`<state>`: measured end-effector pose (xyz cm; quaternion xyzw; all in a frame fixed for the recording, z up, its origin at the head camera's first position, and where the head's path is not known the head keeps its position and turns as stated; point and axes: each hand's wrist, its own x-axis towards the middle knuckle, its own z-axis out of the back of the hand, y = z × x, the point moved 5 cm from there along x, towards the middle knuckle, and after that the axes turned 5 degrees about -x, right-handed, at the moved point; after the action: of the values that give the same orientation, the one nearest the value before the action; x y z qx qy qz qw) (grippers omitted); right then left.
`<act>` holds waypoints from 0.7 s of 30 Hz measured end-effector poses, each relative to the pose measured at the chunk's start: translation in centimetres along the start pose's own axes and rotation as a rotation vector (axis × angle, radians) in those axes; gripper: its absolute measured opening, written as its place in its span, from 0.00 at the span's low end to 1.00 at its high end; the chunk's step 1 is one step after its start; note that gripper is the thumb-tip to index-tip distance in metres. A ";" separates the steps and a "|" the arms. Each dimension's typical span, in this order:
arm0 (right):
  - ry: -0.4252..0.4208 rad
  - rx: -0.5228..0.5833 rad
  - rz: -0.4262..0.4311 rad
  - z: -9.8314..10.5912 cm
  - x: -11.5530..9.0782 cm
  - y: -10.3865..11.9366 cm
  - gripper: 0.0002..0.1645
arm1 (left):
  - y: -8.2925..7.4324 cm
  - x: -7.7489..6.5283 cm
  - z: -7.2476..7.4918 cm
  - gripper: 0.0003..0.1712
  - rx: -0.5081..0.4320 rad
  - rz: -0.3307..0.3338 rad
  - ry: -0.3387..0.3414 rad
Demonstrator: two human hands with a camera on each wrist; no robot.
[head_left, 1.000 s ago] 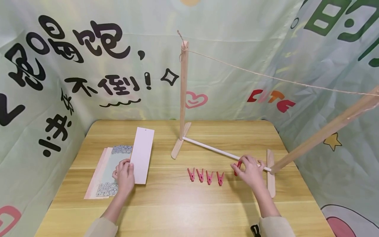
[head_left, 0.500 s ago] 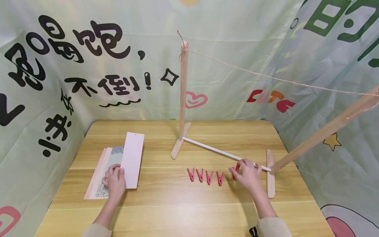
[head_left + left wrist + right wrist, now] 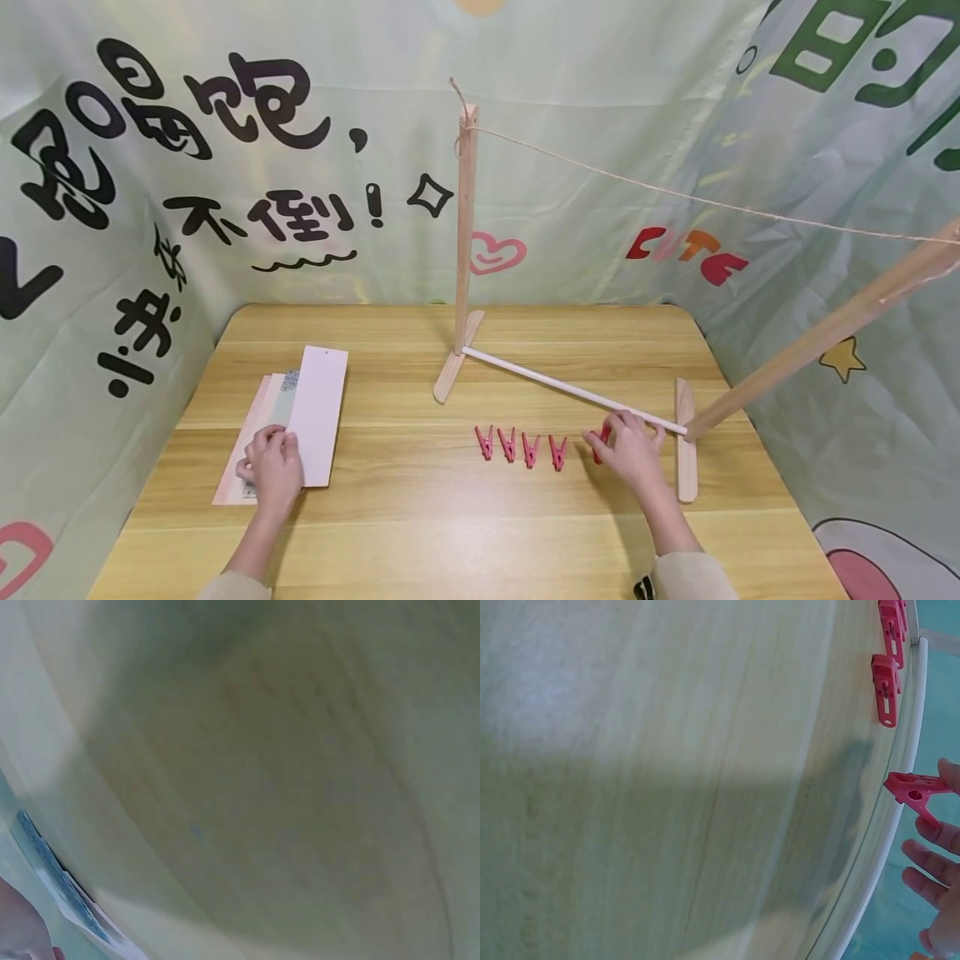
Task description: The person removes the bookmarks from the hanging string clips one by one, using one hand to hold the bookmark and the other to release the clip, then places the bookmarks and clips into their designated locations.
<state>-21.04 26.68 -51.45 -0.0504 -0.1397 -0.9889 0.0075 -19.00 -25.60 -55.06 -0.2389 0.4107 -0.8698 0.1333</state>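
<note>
My left hand (image 3: 273, 471) pinches the left edge of a pale lilac card (image 3: 318, 421), a tall narrow rectangle with a small hole near its top. The card overlaps a stack of sheets (image 3: 238, 471) on the table, pink at the edge with a blue-grey patterned sheet on it. Between thumb and finger, my right hand (image 3: 636, 450) pinches a red clothespin (image 3: 916, 793) by its handles; the right wrist view has its jaw end pointing away from the fingers. To the left of that hand, several red clothespins (image 3: 531, 451) lie in a row.
Behind the row stands a wooden frame: a left post (image 3: 466, 233), a slanting right post (image 3: 825, 342) and a white rod (image 3: 547, 381) low between their feet. A thin string (image 3: 675, 191) runs between the post tops. Printed cloth (image 3: 337, 267) encloses the table.
My left hand has carried the lilac card left and toward me, farther over the stack. My right hand, with its clothespin, has shifted only slightly.
</note>
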 end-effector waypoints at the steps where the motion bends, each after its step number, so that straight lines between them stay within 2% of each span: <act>1: 0.003 -0.005 -0.002 -0.1 0.0 -0.1 0.20 | 0.1 0.0 0.1 0.13 0.005 0.005 0.001; 16: 0.059 -0.058 -0.032 -1.5 -0.2 -0.7 0.22 | 1.4 0.1 0.8 0.14 0.082 0.050 0.018; 21: 0.087 -0.076 -0.037 -1.9 -0.4 -0.5 0.26 | 1.6 0.1 0.8 0.15 0.094 0.054 0.028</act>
<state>-20.88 26.63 -53.45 -0.0048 -0.1025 -0.9947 -0.0066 -18.61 -27.20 -55.84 -0.2091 0.3774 -0.8874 0.1623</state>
